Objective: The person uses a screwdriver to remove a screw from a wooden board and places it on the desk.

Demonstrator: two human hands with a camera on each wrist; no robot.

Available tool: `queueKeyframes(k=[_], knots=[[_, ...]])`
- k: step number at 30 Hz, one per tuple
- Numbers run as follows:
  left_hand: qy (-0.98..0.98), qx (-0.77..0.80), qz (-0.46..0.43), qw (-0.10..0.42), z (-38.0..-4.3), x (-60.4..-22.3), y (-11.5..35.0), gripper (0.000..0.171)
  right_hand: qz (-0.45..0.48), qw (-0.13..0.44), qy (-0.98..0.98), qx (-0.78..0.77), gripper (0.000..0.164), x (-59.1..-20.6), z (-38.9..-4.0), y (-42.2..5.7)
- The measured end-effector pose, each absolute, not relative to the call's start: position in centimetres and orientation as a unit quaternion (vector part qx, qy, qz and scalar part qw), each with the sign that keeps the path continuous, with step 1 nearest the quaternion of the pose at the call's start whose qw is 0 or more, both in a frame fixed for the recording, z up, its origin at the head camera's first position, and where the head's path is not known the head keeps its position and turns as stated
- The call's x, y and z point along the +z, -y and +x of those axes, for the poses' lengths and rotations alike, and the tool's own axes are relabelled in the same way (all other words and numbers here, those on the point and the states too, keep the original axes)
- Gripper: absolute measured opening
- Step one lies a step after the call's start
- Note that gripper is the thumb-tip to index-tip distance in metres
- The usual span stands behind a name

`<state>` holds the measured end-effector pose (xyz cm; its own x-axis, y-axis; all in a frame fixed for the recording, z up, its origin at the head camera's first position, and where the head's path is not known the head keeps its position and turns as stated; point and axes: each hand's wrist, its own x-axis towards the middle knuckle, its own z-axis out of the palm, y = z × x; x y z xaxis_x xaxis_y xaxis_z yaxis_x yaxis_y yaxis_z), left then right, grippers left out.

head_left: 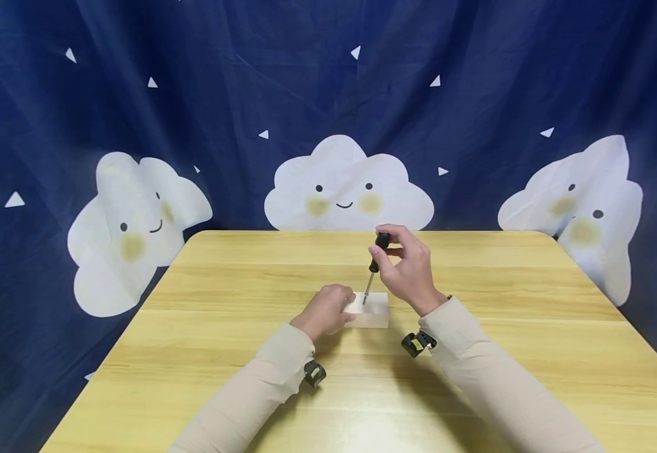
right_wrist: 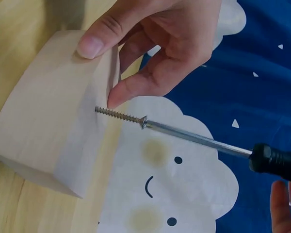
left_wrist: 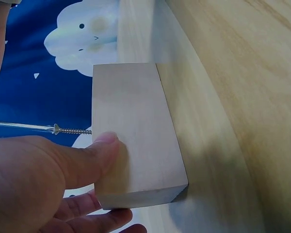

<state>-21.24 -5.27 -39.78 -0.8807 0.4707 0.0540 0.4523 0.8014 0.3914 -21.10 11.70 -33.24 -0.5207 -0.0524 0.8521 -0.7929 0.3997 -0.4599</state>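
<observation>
A pale wooden block (head_left: 375,308) lies on the table, and my left hand (head_left: 325,309) grips its left end, thumb on the near side. From the block's top face a screw (right_wrist: 119,115) sticks up, most of its thread showing. The metal shaft of a screwdriver (head_left: 372,277) meets the screw's head, leaning slightly to the right at the top. My right hand (head_left: 410,267) holds the black handle (right_wrist: 276,161) between thumb and fingers above the block. In the left wrist view the thumb (left_wrist: 94,158) presses the block near the screw.
The light wood table (head_left: 220,296) spreads out around both hands. Behind it hangs a dark blue curtain (head_left: 220,82) with smiling white clouds and small triangles. A black wrist device (head_left: 419,343) is worn on the right arm, another (head_left: 314,373) on the left.
</observation>
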Motion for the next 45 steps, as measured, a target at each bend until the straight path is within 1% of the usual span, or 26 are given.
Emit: queueKeyframes(k=[3,7,12,16,21,25,32,38,41,45], knots=[[-0.948,0.202,0.244,0.021,-21.2,-39.8,5.2,0.02,0.271,0.398,0.738,0.473,0.034,-33.1,-21.1,-11.7],[-0.949,0.204,0.239,0.022,-21.1,-39.9,5.1,0.024,0.252,0.395,0.749,0.468,0.031,-34.0,-21.8,-12.1],[-0.952,0.211,0.222,0.03,-21.0,-40.0,5.1,0.035,0.262,0.402,0.745,0.463,0.03,-34.3,-22.0,-12.1],[-0.952,0.209,0.219,0.032,-21.0,-40.0,5.2,0.038,0.262,0.406,0.741,0.466,0.034,-34.6,-22.0,-12.0],[-0.953,0.206,0.22,0.03,-21.1,-40.0,5.2,0.039,0.245,0.408,0.743,0.471,0.041,-34.5,-21.9,-11.8],[-0.953,0.206,0.22,0.03,-21.1,-39.9,5.3,0.039,0.241,0.406,0.751,0.461,0.037,-34.3,-21.9,-11.9],[-0.953,0.205,0.221,0.03,-21.2,-39.9,5.4,0.037,0.268,0.373,0.748,0.479,0.039,-34.3,-22.1,-11.9],[-0.951,0.21,0.225,0.026,-21.2,-39.9,5.4,0.039,0.247,0.397,0.736,0.489,0.048,-34.6,-22.2,-11.5],[-0.951,0.211,0.226,0.024,-21.2,-40.0,5.4,0.04,0.241,0.405,0.738,0.482,0.046,-34.6,-22.2,-11.4],[-0.951,0.21,0.225,0.026,-21.2,-40.1,5.4,0.04,0.248,0.397,0.743,0.479,0.042,-34.4,-22.0,-11.4]])
